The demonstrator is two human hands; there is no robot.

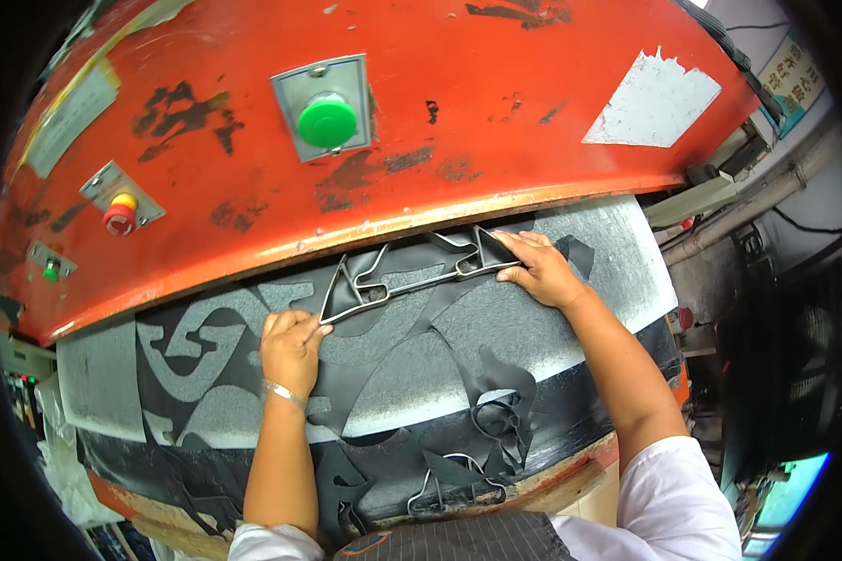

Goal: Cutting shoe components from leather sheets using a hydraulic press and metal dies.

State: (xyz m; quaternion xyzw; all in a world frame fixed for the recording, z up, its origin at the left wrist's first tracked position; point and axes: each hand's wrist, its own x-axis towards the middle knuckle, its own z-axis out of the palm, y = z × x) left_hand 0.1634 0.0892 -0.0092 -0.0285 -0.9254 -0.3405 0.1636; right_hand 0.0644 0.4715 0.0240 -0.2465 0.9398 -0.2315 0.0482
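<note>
A metal cutting die (419, 284), a bent steel frame with angular ends, lies on a black sheet with cut-out shapes, close under the red press. My left hand (290, 351) pinches its left tip between thumb and fingers. At the die's right end, my right hand (543, 271) grips the frame, thumb on the near side and fingers along the far side. The black sheet material (505, 374) is cut into curved strips and openings, with the grey cutting board (617, 271) showing through. Part of the die's far side lies in the shadow of the press.
The red press body (421, 93) rises directly beyond my hands. On it are a large green button (326, 122), a red stop button (120, 217) and a small green button (51, 271). Black scraps (346, 477) and another metal die (419, 497) lie at the near edge.
</note>
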